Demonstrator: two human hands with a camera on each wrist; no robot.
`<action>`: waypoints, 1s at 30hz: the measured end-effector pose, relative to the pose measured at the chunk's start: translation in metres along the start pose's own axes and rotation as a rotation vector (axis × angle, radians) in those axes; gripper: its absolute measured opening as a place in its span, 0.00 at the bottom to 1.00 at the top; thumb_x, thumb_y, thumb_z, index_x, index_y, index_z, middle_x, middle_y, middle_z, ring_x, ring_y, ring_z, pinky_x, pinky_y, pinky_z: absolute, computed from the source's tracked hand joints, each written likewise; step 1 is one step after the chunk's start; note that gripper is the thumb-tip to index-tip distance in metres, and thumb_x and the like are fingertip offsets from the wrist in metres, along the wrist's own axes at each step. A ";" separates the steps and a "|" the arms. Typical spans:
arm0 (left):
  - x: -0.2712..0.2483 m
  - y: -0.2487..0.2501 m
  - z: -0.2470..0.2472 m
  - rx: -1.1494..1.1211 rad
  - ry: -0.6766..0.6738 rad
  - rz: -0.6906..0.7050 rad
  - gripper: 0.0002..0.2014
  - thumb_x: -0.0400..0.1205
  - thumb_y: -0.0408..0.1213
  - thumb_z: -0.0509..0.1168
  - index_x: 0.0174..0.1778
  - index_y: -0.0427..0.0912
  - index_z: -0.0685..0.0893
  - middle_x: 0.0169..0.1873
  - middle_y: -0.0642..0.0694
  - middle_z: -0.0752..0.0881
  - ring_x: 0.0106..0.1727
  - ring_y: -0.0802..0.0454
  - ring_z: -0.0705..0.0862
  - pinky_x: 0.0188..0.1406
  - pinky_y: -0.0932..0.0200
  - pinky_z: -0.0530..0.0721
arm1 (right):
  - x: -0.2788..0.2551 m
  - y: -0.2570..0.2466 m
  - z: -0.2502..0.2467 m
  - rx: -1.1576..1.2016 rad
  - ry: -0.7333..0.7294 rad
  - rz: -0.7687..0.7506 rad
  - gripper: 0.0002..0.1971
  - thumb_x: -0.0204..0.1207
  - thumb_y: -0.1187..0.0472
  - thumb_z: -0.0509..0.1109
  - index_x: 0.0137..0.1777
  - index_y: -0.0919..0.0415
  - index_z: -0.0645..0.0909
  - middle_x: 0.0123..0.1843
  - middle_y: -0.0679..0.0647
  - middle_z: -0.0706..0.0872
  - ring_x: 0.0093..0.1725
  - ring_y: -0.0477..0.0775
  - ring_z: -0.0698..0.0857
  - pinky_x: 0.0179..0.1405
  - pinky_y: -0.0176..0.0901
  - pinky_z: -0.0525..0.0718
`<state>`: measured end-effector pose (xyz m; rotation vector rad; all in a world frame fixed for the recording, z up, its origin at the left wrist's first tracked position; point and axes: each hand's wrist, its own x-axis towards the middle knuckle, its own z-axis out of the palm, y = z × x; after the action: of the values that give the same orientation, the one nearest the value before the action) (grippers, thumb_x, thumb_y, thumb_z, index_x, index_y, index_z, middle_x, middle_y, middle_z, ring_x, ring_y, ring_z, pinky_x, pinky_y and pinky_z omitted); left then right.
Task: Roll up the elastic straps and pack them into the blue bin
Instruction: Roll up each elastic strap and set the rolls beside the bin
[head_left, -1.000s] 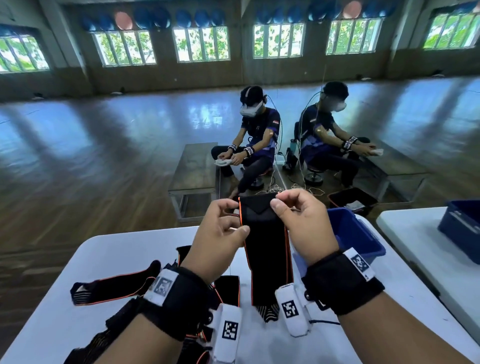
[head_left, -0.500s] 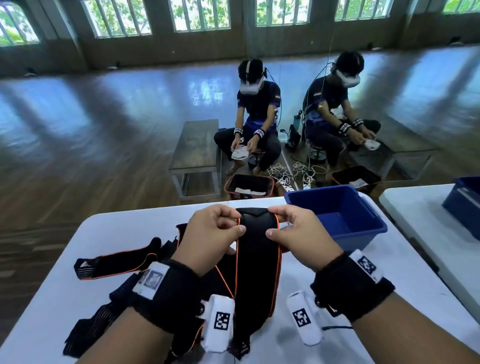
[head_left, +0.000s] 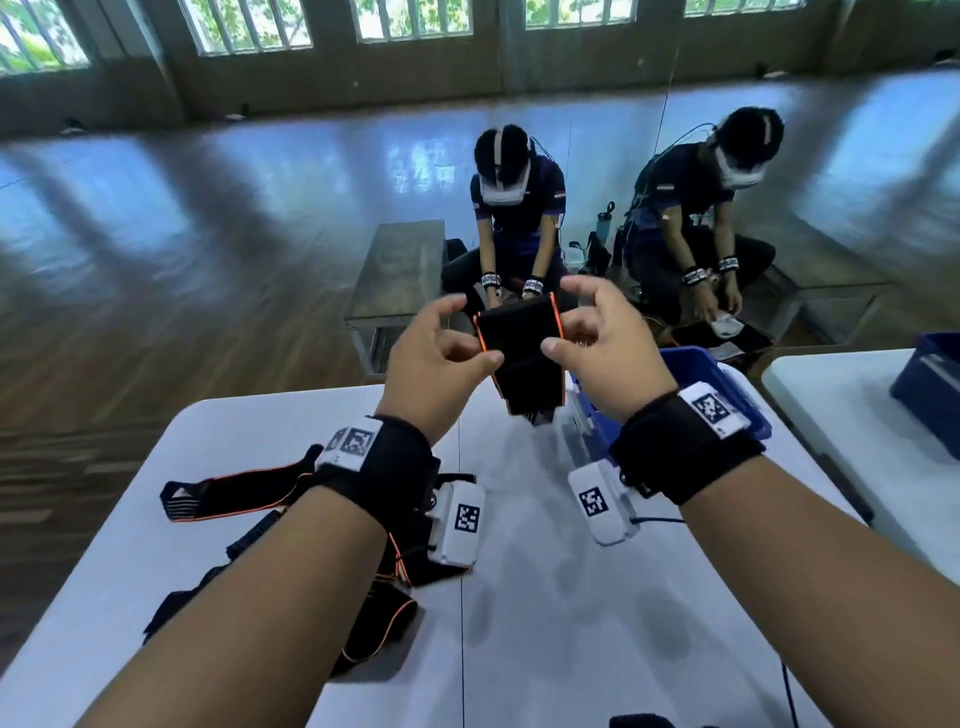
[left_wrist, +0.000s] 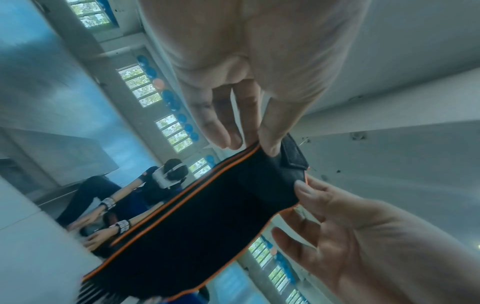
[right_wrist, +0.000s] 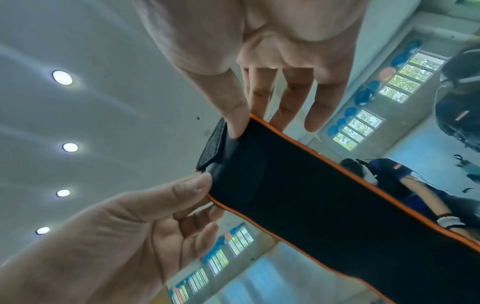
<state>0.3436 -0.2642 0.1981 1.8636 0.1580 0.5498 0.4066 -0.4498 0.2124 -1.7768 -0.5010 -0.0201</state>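
Observation:
A black elastic strap with orange edging (head_left: 522, 353) hangs in the air above the far edge of the white table (head_left: 545, 597). My left hand (head_left: 441, 353) pinches its top left corner between thumb and fingers. My right hand (head_left: 597, 343) pinches the top right corner. In the left wrist view the strap (left_wrist: 197, 226) has its top end folded over into a short flap. The right wrist view shows the same strap (right_wrist: 311, 195) with the folded end between both thumbs. The blue bin (head_left: 691, 364) sits behind my right wrist, mostly hidden.
More black straps with orange trim (head_left: 234, 493) lie tangled on the table's left side under my left forearm. A second white table (head_left: 857, 415) with another blue bin (head_left: 930, 389) stands at the right. Two seated people (head_left: 519, 218) work beyond the table.
Both hands have lifted the strap off the table and raised it higher. Its top end is now folded over, and less of the strap hangs down.

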 end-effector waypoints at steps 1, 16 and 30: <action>-0.008 -0.011 0.004 0.020 -0.028 -0.039 0.24 0.71 0.33 0.80 0.62 0.49 0.82 0.33 0.49 0.91 0.38 0.55 0.89 0.49 0.53 0.89 | -0.006 0.015 0.001 -0.052 -0.028 0.033 0.27 0.71 0.68 0.76 0.68 0.48 0.75 0.44 0.52 0.91 0.50 0.51 0.90 0.52 0.45 0.89; -0.189 -0.172 0.058 0.379 -0.458 -0.467 0.22 0.72 0.40 0.78 0.61 0.54 0.81 0.36 0.54 0.89 0.40 0.59 0.86 0.45 0.61 0.84 | -0.179 0.199 0.024 -0.364 -0.382 0.518 0.21 0.68 0.66 0.76 0.56 0.42 0.79 0.39 0.51 0.89 0.43 0.48 0.86 0.48 0.41 0.83; -0.091 -0.172 0.058 0.194 -0.268 -0.455 0.19 0.77 0.63 0.64 0.56 0.55 0.84 0.47 0.50 0.85 0.44 0.54 0.83 0.54 0.49 0.86 | -0.090 0.211 0.019 -0.205 -0.326 0.560 0.21 0.74 0.76 0.61 0.59 0.55 0.84 0.57 0.54 0.86 0.52 0.51 0.84 0.47 0.41 0.83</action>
<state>0.3154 -0.2851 -0.0021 1.9850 0.4546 -0.0309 0.3926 -0.4986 -0.0119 -2.0806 -0.2188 0.6359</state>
